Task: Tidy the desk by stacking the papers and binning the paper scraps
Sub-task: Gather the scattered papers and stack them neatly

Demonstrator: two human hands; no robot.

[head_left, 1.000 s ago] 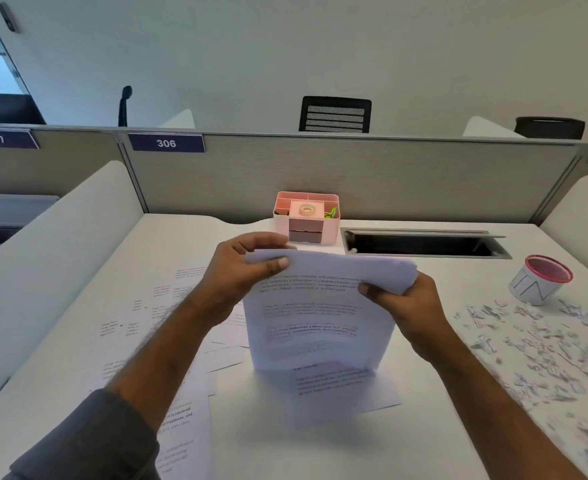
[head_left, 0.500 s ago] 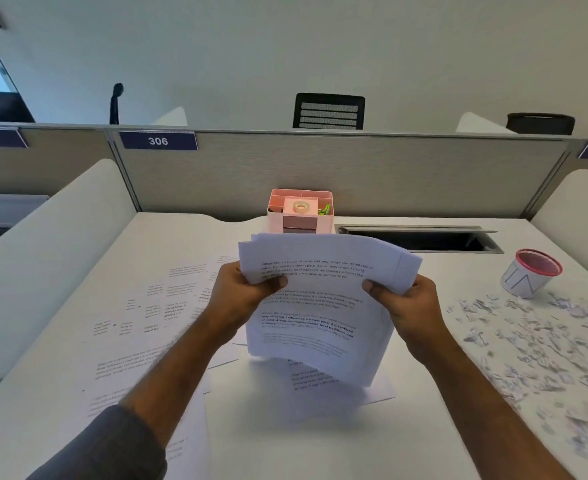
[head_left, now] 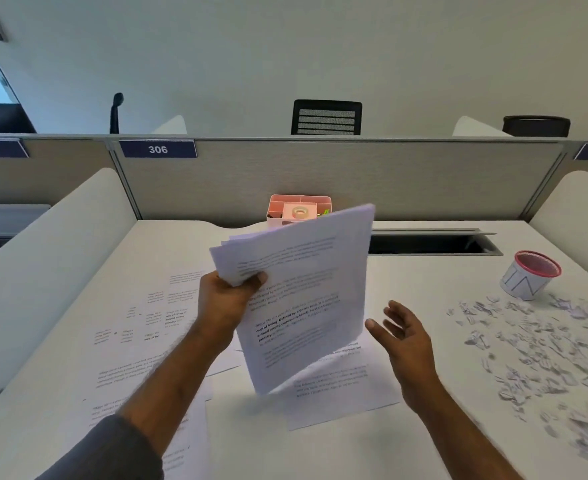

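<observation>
My left hand (head_left: 228, 299) grips a stack of printed papers (head_left: 303, 292) by its upper left corner, holding it tilted above the desk. My right hand (head_left: 401, 336) hovers to the right of the stack with fingers spread, touching nothing. One printed sheet (head_left: 341, 393) lies flat under the held stack. More loose sheets (head_left: 147, 327) are spread over the left half of the desk. Many small paper scraps (head_left: 534, 348) litter the right side. A small white bin with a pink rim (head_left: 529, 275) stands tilted at the far right.
A pink desk organiser (head_left: 299, 211) with a tape roll stands at the back centre against the grey partition (head_left: 354, 181). A cable slot (head_left: 431, 244) is open in the white desk (head_left: 251, 445) behind the stack. White side dividers flank the desk.
My right hand has let go of the stack and moved down to the right. The left hand now holds the stack alone, raised and tilted to the right.
</observation>
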